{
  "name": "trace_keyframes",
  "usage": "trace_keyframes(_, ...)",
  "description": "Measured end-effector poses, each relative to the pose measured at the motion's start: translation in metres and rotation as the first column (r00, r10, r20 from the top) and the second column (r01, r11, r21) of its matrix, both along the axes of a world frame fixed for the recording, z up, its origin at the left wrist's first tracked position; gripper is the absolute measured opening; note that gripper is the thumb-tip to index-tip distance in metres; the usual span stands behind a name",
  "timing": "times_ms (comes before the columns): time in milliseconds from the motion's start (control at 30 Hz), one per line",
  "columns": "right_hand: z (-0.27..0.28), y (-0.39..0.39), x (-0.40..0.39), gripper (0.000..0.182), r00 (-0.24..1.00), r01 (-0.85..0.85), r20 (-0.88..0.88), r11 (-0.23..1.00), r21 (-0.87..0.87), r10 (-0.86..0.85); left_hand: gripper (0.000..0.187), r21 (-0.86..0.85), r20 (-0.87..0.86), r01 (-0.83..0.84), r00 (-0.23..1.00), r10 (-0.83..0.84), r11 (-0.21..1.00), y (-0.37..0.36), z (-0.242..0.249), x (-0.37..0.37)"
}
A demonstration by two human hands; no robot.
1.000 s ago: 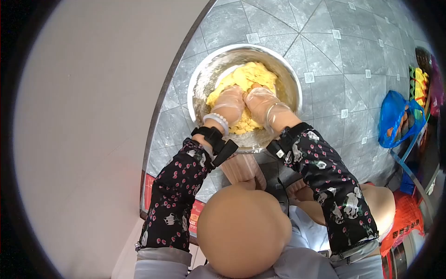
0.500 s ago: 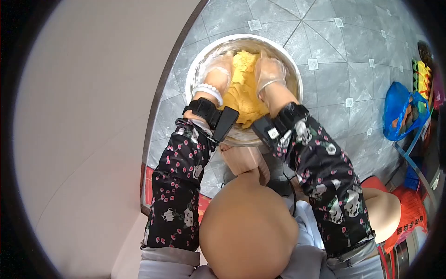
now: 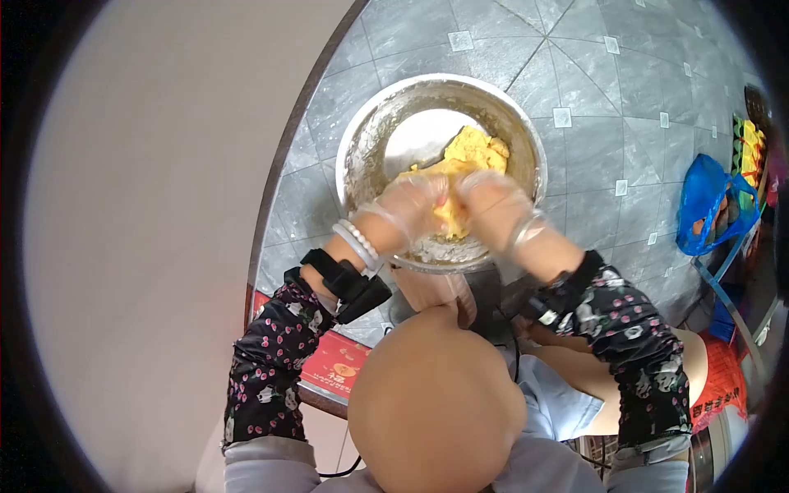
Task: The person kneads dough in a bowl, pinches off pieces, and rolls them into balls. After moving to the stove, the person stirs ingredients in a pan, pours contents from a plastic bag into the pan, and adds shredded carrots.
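Note:
A round metal basin [image 3: 355,123] stands on the floor, holding a lump of yellow dough [image 3: 475,148]. My left hand [image 3: 411,205], in a clear plastic glove, is closed on the near part of the dough. Opposite it, my right hand [image 3: 496,204], gloved the same way, also grips dough; the two hands nearly meet over the near side of the basin. Motion smears the fingers somewhat. Some dough [image 3: 448,220] shows between and below the hands. The basin's shiny bottom [image 3: 423,135] is exposed at the far left of the dough.
Grey tiles [image 3: 592,74] surround the basin, with a pale surface [image 3: 156,205] along the left. At right lie a blue plastic bag [image 3: 697,209] with things inside and a red bag [image 3: 722,382]. A red printed box [image 3: 335,361] is near my left forearm. A blurred rounded shape [image 3: 431,403] covers the bottom centre.
Both hands have come back toward me and closer together, drawing the near dough with them. The dough has left the far left of the basin, baring its bottom.

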State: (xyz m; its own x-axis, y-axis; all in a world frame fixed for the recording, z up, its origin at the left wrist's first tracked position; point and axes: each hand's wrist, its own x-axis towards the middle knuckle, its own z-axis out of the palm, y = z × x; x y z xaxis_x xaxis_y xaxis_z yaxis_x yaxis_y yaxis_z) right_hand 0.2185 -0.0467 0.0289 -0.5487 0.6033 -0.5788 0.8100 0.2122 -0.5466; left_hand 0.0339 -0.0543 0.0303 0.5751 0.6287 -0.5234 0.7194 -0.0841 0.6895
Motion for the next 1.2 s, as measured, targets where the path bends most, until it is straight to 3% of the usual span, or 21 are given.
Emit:
trace_keyframes(33, 0.004, -0.005, -0.001, 0.014, 0.998, 0.048, -0.036, 0.998, -0.044, -0.050, 0.041, -0.078, 0.015, -0.008, 1.000, 0.009, 0.997, -0.004, -0.007, 0.004)
trace_keyframes(100, 0.008, -0.014, -0.007, 0.017, 0.983, 0.137, -0.097, 0.979, -0.151, -0.153, 0.040, -0.042, 0.075, -0.049, 0.996, 0.052, 0.998, -0.024, -0.032, 0.002)
trace_keyframes(133, 0.002, -0.015, -0.013, 0.023, 0.988, 0.138, -0.030, 0.960, -0.246, -0.150, 0.039, -0.063, 0.061, -0.072, 0.995, 0.076, 0.995, -0.028, -0.031, 0.002)
trace_keyframes(267, -0.007, -0.010, -0.022, 0.026, 0.991, 0.135, 0.052, 0.955, -0.265, -0.125, 0.033, -0.102, -0.134, -0.141, 0.983, 0.127, 0.985, -0.028, -0.021, 0.008)
trace_keyframes(367, -0.004, 0.007, -0.035, 0.028, 0.987, 0.115, 0.138, 0.957, -0.268, -0.079, 0.030, -0.050, -0.085, -0.232, 0.970, 0.227, 0.972, -0.016, -0.026, 0.009)
trace_keyframes(433, -0.004, 0.024, -0.043, 0.028, 0.977, 0.063, 0.214, 0.951, -0.302, 0.004, 0.030, -0.110, -0.136, -0.293, 0.951, 0.277, 0.950, -0.002, -0.030, 0.013)
trace_keyframes(567, -0.038, 0.027, -0.057, 0.031, 0.969, 0.189, 0.209, 0.943, -0.272, -0.134, 0.032, -0.151, -0.155, -0.381, 0.920, 0.359, 0.912, 0.012, -0.050, 0.008)
trace_keyframes(667, -0.045, 0.033, -0.063, 0.030, 0.967, 0.226, 0.172, 0.946, -0.234, -0.188, 0.022, -0.252, -0.133, -0.645, 0.761, 0.635, 0.721, 0.008, -0.067, 0.007)
trace_keyframes(767, -0.039, 0.060, -0.069, 0.031, 0.978, 0.192, 0.127, 0.955, -0.227, -0.166, 0.020, -0.193, -0.191, -0.782, 0.623, 0.759, 0.593, 0.017, -0.072, 0.009)
trace_keyframes(833, -0.031, 0.073, -0.070, 0.035, 0.995, 0.086, 0.073, 0.977, -0.195, -0.073, 0.021, -0.082, -0.363, -0.790, 0.592, 0.719, 0.608, 0.026, -0.067, 0.011)
trace_keyframes(867, -0.029, 0.075, -0.074, 0.040, 0.989, 0.143, 0.065, 0.966, -0.214, -0.132, 0.023, -0.161, -0.195, -0.863, 0.503, 0.842, 0.478, 0.020, -0.073, 0.008)
trace_keyframes(900, -0.029, 0.075, -0.078, 0.045, 0.980, 0.199, 0.058, 0.952, -0.234, -0.190, 0.030, -0.361, -0.157, -0.916, 0.244, 0.957, 0.175, 0.015, -0.081, 0.009)
trace_keyframes(933, -0.029, 0.075, -0.076, 0.044, 0.983, 0.181, 0.039, 0.960, -0.215, -0.177, 0.036, -0.552, -0.180, -0.824, -0.031, 0.983, -0.127, 0.016, -0.068, 0.015)
trace_keyframes(967, -0.029, 0.074, -0.074, 0.044, 0.986, 0.164, 0.019, 0.967, -0.195, -0.164, 0.043, -0.701, -0.267, -0.601, -0.279, 0.923, -0.384, 0.017, -0.054, 0.021)
trace_keyframes(1033, -0.029, 0.059, -0.066, 0.036, 1.000, -0.024, -0.015, 0.995, -0.097, 0.023, 0.044, -0.740, -0.334, -0.477, -0.353, 0.874, -0.475, 0.020, -0.035, 0.027)
trace_keyframes(1067, -0.019, 0.053, -0.052, 0.038, 0.990, -0.038, -0.136, 0.999, -0.018, 0.035, 0.039, -0.679, -0.271, -0.645, -0.224, 0.936, -0.351, 0.020, -0.025, 0.023)
trace_keyframes(1133, 0.002, 0.047, -0.023, 0.035, 0.977, 0.089, -0.197, 0.994, 0.056, -0.077, 0.029, -0.495, -0.207, -0.867, 0.063, 0.976, -0.049, 0.016, -0.008, 0.010)
trace_keyframes(1167, 0.010, 0.046, -0.013, 0.034, 0.964, 0.154, -0.230, 0.984, 0.091, -0.130, 0.025, -0.383, -0.201, -0.915, 0.213, 0.956, 0.124, 0.014, -0.002, 0.004)
trace_keyframes(1200, 0.015, 0.049, -0.007, 0.032, 0.970, 0.209, -0.126, 0.978, -0.021, -0.210, 0.021, -0.262, -0.213, -0.918, 0.356, 0.910, 0.298, 0.012, 0.001, 0.002)
